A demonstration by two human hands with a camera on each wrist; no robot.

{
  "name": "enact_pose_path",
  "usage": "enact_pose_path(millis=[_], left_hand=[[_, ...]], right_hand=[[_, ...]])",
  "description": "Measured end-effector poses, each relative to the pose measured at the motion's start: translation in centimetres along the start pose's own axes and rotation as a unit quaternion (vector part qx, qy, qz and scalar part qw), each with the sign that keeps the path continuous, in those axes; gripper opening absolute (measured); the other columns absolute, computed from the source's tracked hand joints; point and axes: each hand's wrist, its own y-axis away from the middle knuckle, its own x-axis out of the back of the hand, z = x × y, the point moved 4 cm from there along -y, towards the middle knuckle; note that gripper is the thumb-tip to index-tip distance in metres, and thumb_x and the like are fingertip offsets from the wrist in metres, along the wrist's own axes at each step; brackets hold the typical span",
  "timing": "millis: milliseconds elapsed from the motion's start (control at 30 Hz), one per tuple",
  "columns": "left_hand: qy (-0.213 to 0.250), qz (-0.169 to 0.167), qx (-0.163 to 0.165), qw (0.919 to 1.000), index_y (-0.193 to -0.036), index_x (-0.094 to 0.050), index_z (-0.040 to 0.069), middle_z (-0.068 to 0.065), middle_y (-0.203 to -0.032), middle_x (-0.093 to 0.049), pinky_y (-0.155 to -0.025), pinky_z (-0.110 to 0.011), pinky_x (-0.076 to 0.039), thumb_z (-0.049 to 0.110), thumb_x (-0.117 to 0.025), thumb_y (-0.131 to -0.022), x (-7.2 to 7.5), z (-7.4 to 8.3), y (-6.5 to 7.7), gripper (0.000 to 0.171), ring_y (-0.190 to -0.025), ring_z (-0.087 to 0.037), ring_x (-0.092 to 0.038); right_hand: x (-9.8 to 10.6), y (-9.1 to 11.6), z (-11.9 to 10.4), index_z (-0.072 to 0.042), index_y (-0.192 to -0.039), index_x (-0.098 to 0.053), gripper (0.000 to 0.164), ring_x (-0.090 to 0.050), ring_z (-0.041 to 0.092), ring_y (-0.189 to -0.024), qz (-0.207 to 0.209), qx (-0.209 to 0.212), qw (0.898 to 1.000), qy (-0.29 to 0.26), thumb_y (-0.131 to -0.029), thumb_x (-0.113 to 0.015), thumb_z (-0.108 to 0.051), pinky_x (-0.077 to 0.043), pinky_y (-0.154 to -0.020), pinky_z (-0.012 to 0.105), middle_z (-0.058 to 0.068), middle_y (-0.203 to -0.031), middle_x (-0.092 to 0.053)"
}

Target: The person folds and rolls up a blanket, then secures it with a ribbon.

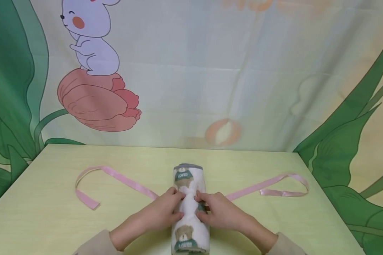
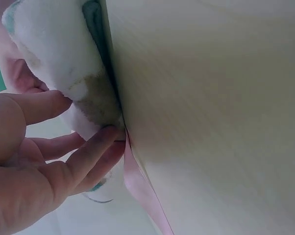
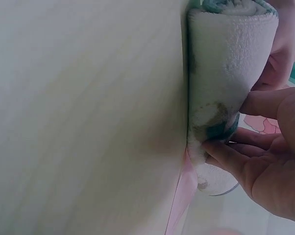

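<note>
A rolled-up white towel (image 1: 190, 241) with brown bears, green patches and the word LOVED lies lengthwise on the table, pointing away from me. My left hand (image 1: 159, 211) grips its left side, thumb and fingers bent against the fabric. On the opposite side my right hand (image 1: 222, 211) holds it in the same way. A pink ribbon (image 1: 124, 181) passes out from beneath the roll to the left and right. In the left wrist view the ribbon (image 2: 140, 188) runs close under the fingertips; the part below the towel is hidden. The right wrist view shows the towel's coiled end (image 3: 240, 7).
The ribbon's left tail curls back toward me, and its right tail (image 1: 298, 177) loops near the table's right side. Behind the pale yellow table (image 1: 44, 198) hangs a cloth backdrop (image 1: 185, 95) printed with a rabbit, flowers and green leaves.
</note>
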Motion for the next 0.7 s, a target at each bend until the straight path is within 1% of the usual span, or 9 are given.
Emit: enact_pose_path(millis=[100, 167, 267, 400, 467, 533, 567, 667, 700], left_hand=[[0.001, -0.002, -0.004, 1.0, -0.128, -0.058, -0.011, -0.017, -0.113, -0.054, -0.075, -0.034, -0.052, 0.009, -0.075, -0.094, 0.0, 0.1, 0.3, 0.043, -0.088, -0.018, -0.053], [0.004, -0.002, -0.005, 1.0, -0.129, -0.058, -0.011, -0.017, -0.114, -0.054, -0.075, -0.033, -0.051, 0.01, -0.075, -0.094, -0.1, 0.1, 0.5, 0.044, -0.087, -0.017, -0.053], [0.012, -0.003, -0.004, 0.9999, -0.131, -0.058, -0.011, -0.016, -0.116, -0.055, -0.075, -0.032, -0.05, 0.011, -0.074, -0.095, 0.0, 0.0, 0.6, 0.045, -0.087, -0.016, -0.052], [0.03, -0.009, -0.002, 0.9995, -0.135, -0.057, -0.009, -0.014, -0.116, -0.054, -0.076, -0.031, -0.049, 0.014, -0.071, -0.098, 0.2, -0.4, 0.8, 0.046, -0.089, -0.017, -0.052], [0.044, -0.014, -0.004, 0.9989, -0.137, -0.056, -0.009, -0.013, -0.115, -0.054, -0.076, -0.031, -0.049, 0.016, -0.07, -0.099, 0.4, -0.6, 0.8, 0.047, -0.09, -0.019, -0.052], [0.061, -0.02, -0.004, 0.998, -0.138, -0.055, -0.008, -0.012, -0.115, -0.055, -0.076, -0.031, -0.049, 0.018, -0.069, -0.1, 0.7, -0.7, 0.9, 0.048, -0.092, -0.021, -0.053], [0.069, -0.022, -0.003, 0.9974, -0.139, -0.055, -0.008, -0.012, -0.116, -0.055, -0.076, -0.032, -0.049, 0.019, -0.068, -0.101, 0.9, -0.8, 0.9, 0.049, -0.093, -0.021, -0.053], [0.09, -0.022, 0.002, 0.9957, -0.139, -0.056, -0.005, -0.012, -0.118, -0.056, -0.08, -0.036, -0.051, 0.022, -0.068, -0.101, 1.3, -1.0, 1.0, 0.048, -0.098, -0.023, -0.057], [0.097, -0.019, 0.005, 0.9951, -0.138, -0.057, -0.003, -0.012, -0.119, -0.057, -0.082, -0.038, -0.052, 0.022, -0.068, -0.101, 1.5, -1.0, 0.9, 0.046, -0.1, -0.024, -0.058]], right_hand=[[-0.2, 0.3, 0.0, 0.008, -0.134, -0.057, 0.044, -0.066, 0.013, -0.103, 0.001, 0.002, 1.0, -0.007, -0.095, -0.071, -0.008, -0.056, -0.084, 0.029, 0.013, -0.119, -0.069], [-0.4, 0.5, 0.0, 0.009, -0.135, -0.056, 0.046, -0.066, 0.015, -0.107, 0.003, 0.004, 1.0, -0.017, -0.095, -0.071, -0.007, -0.056, -0.086, 0.029, 0.014, -0.121, -0.069], [-0.5, 0.7, 0.1, 0.007, -0.132, -0.058, 0.041, -0.065, 0.02, -0.112, 0.009, 0.002, 0.999, -0.037, -0.096, -0.07, -0.006, -0.055, -0.087, 0.029, 0.015, -0.123, -0.068], [-0.5, 0.9, 0.5, -0.002, -0.121, -0.061, 0.027, -0.064, 0.027, -0.117, 0.019, -0.014, 0.997, -0.076, -0.096, -0.071, -0.008, -0.056, -0.087, 0.029, 0.015, -0.124, -0.066], [-0.4, 1.0, 0.7, -0.006, -0.117, -0.061, 0.024, -0.066, 0.027, -0.114, 0.023, -0.023, 0.995, -0.093, -0.096, -0.072, -0.01, -0.057, -0.084, 0.028, 0.017, -0.13, -0.063], [-0.1, 1.1, 0.9, -0.009, -0.115, -0.062, 0.023, -0.067, 0.025, -0.11, 0.028, -0.026, 0.994, -0.105, -0.096, -0.074, -0.013, -0.057, -0.081, 0.027, 0.019, -0.138, -0.06], [0.0, 1.1, 0.9, -0.01, -0.115, -0.062, 0.023, -0.069, 0.023, -0.105, 0.03, -0.026, 0.993, -0.11, -0.096, -0.074, -0.014, -0.057, -0.079, 0.027, 0.018, -0.139, -0.059], [0.6, 1.2, 1.0, -0.01, -0.117, -0.062, 0.027, -0.07, 0.019, -0.093, 0.039, -0.027, 0.99, -0.136, -0.095, -0.076, -0.016, -0.058, -0.075, 0.028, 0.014, -0.137, -0.06], [0.9, 1.3, 1.1, -0.01, -0.118, -0.062, 0.028, -0.069, 0.019, -0.095, 0.044, -0.026, 0.989, -0.142, -0.095, -0.076, -0.017, -0.058, -0.076, 0.028, 0.011, -0.132, -0.062]])
